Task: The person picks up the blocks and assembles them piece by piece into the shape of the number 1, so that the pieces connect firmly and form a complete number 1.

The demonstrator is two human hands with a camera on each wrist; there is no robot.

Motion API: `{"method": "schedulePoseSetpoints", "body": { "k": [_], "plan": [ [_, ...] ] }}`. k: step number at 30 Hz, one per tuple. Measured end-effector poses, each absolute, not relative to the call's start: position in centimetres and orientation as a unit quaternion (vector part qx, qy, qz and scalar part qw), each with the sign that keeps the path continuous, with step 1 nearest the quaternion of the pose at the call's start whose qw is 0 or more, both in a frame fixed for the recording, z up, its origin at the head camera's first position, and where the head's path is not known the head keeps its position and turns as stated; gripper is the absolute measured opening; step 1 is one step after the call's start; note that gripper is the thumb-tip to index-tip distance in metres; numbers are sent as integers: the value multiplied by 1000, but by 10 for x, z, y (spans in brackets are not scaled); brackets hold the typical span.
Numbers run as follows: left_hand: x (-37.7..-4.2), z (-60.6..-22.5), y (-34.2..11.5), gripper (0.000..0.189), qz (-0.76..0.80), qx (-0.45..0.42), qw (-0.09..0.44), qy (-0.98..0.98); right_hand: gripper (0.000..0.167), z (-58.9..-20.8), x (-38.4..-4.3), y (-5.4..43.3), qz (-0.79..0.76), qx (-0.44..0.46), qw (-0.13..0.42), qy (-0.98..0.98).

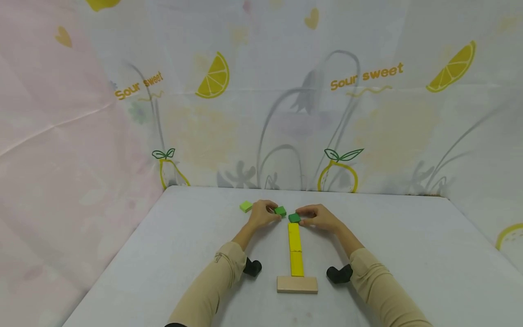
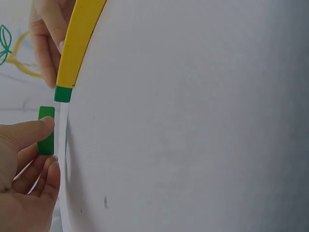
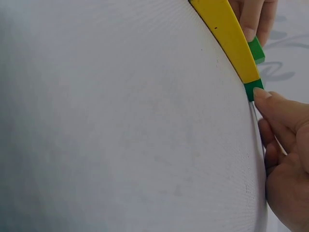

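Two yellow blocks (image 1: 296,249) lie end to end in a line on the table. A dark green block (image 1: 294,218) sits at their far end, where my right hand (image 1: 321,218) pinches it from the right, with the thumb on its near side (image 3: 256,89). My left hand (image 1: 262,214) holds a brighter green block (image 1: 280,211) between thumb and fingers, just left of the dark green one and apart from it. Across the near end of the yellow line lies a plain wooden block (image 1: 297,284).
A light green block (image 1: 246,206) lies just left of my left hand. The white-covered table (image 1: 163,272) ends at a patterned cloth backdrop (image 1: 261,113). Black wrist-camera mounts (image 1: 340,274) stick out inward from both sleeves.
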State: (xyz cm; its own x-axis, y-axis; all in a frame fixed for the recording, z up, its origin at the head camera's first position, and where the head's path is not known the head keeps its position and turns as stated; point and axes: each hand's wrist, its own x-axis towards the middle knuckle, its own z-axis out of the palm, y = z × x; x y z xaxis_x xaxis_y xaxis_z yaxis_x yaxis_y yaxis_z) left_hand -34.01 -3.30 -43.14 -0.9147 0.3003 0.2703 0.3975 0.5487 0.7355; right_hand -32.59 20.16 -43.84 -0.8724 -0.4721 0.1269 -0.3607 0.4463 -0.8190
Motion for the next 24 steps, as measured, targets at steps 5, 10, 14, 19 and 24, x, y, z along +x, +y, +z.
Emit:
{"method": "schedulePoseSetpoints", "body": {
  "k": [5,10,14,19,24],
  "plan": [
    [-336,-434,-33,31,-447,-207,59,-869,39,-440,-326,202,-473,-246,62,844],
    [-332,-434,-34,31,-458,-203,51,-864,38,-439,-326,200,-460,-242,59,852],
    [-331,-435,-34,31,-464,-193,39,-864,37,-439,-327,199,-463,-244,59,850],
    [-330,-436,-34,31,-462,-193,25,-865,38,-439,-327,200,-459,-244,54,853],
    [-328,-437,-34,30,-454,-198,20,-868,39,-442,-328,202,-466,-245,53,848]
  ]
}}
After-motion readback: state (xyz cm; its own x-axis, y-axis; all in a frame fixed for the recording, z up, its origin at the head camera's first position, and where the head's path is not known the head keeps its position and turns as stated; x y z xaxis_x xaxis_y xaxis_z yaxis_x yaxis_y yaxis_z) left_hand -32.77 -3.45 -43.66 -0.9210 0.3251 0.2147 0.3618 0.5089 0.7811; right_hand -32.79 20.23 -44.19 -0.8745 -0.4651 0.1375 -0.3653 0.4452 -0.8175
